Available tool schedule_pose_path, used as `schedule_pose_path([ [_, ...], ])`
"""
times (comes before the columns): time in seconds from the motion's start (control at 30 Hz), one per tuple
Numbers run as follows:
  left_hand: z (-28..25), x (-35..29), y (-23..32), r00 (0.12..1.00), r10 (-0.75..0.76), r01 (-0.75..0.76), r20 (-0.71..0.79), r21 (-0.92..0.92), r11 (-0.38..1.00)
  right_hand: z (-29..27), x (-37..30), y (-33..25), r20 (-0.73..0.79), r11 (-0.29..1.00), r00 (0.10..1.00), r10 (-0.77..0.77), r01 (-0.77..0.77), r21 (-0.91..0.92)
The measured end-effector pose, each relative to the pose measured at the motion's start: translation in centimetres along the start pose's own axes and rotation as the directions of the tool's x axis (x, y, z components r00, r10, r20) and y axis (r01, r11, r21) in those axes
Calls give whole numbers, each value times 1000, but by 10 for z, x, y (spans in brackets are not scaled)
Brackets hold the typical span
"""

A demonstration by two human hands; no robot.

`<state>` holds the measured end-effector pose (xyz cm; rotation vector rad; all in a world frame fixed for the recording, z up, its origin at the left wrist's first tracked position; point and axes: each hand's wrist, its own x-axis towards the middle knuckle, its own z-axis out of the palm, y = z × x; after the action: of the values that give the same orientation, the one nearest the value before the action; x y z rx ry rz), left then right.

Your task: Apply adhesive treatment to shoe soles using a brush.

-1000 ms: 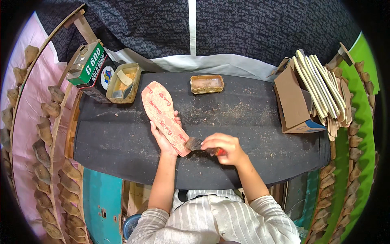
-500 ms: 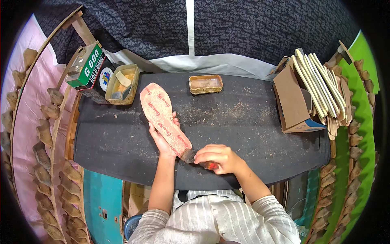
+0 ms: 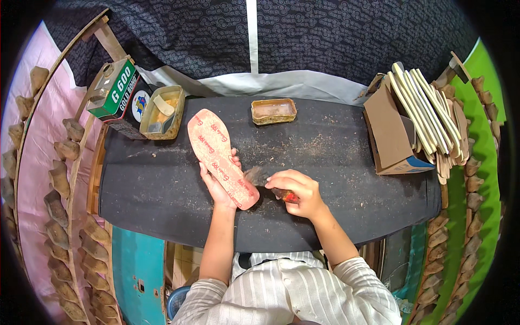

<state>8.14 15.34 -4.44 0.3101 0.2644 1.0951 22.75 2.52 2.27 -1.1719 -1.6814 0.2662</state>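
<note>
My left hand [image 3: 219,188] grips a pink shoe insole [image 3: 216,154] with red print, its thumb along one edge and fingertips at the other. The insole tilts, with its broad end up and to the left and its narrower rounded end near my wrist. In my right hand [image 3: 299,192] is a brush with dark, frayed bristles [image 3: 255,176] and a red patch on its handle. The bristles are at the insole's right edge, close to the narrow end. I cannot tell whether they touch it.
Crumbs litter the black-covered table [image 3: 346,200]. A small tray [image 3: 274,121] stands at the back. At the left are a green-and-black can [image 3: 120,89] and a tub [image 3: 179,116] with a flat tool in it. Insoles fill a cardboard box [image 3: 387,132] at the right. Shoe lasts [image 3: 58,177] line side racks.
The brush has moved up and slightly right, from the insole's narrow end to its right edge. That end has turned a little so its rounded tip shows.
</note>
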Motion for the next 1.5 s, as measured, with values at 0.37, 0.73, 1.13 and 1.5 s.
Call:
schedule_pose_path([
  [0.37, 0, -3, 0, 1000, -5, 6, -24, 73, 997, 19, -1, -8, 92, 990, 986, -140, 139, 24],
  [0.73, 7, -12, -10, 983, -158, 132, 94, 235, 963, -3, 26, -11, 28, 985, 985, -167, 168, -43],
  [1.13, 6, -18, -14, 903, -321, 213, 285, 352, 911, -31, 69, -3, -539, 935, 831, -138, -71, -348],
  [1.5, 12, -15, -11, 941, -274, 250, 197, 138, 958, -23, 80, 114, -367, 951, 921, 127, -218, -218],
])
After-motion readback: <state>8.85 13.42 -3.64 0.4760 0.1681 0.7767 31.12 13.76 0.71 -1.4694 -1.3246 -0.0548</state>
